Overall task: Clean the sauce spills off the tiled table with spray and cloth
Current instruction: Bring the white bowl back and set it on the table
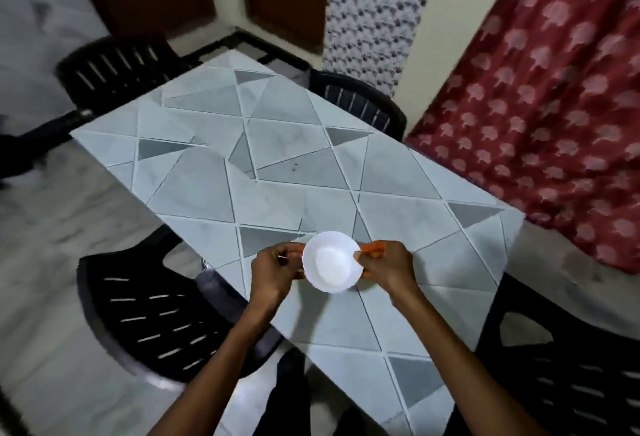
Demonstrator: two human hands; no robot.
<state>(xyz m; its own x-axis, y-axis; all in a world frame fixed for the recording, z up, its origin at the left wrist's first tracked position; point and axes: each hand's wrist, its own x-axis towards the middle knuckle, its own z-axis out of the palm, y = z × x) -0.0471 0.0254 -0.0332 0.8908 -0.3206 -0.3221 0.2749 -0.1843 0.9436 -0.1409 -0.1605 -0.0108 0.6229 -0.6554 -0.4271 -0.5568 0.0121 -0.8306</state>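
A small white bowl (330, 261) hangs just above the near part of the grey tiled table (277, 145), held between both hands. My left hand (273, 269) grips its left rim with curled fingers. My right hand (388, 266) pinches the right rim, thumb on the edge. Something orange (375, 249) shows at my right fingers, partly hidden by the hand and bowl; I cannot tell what it is. The bowl's inside looks white and bare. A few small dark specks (294, 167) mark the table's middle. No spray bottle is in view.
Black plastic chairs stand round the table: one at the near left (149, 314), one at the far left (114, 68), one at the far right (360, 103), one at the near right (571, 366). A red patterned cloth (536, 106) hangs along the right side.
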